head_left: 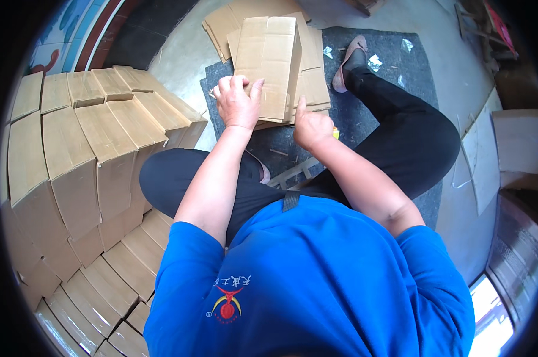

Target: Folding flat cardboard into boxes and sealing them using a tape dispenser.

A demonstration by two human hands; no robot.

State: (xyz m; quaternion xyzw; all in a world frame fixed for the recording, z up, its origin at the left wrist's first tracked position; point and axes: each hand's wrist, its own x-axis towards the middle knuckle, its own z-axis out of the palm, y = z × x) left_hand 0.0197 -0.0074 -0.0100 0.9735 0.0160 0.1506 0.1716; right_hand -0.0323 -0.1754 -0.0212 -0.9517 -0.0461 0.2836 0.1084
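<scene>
In front of my legs a brown cardboard box (268,56) stands on a pile of flat cardboard sheets (313,77). My left hand (238,102) is closed over the box's near left edge, thumb to the right and fingers curled. At the near right corner of the box is my right hand (313,128), one finger stretched toward the cardboard and the others curled in. A small yellow thing (336,132) shows beside the right hand; whether the hand holds it is hidden.
Tall rows of folded cardboard boxes (73,125) are stacked along my left side. A dark grey mat (400,53) with silvery scraps lies under the pile and my feet. White panels (480,154) and more cartons (523,140) stand at the right.
</scene>
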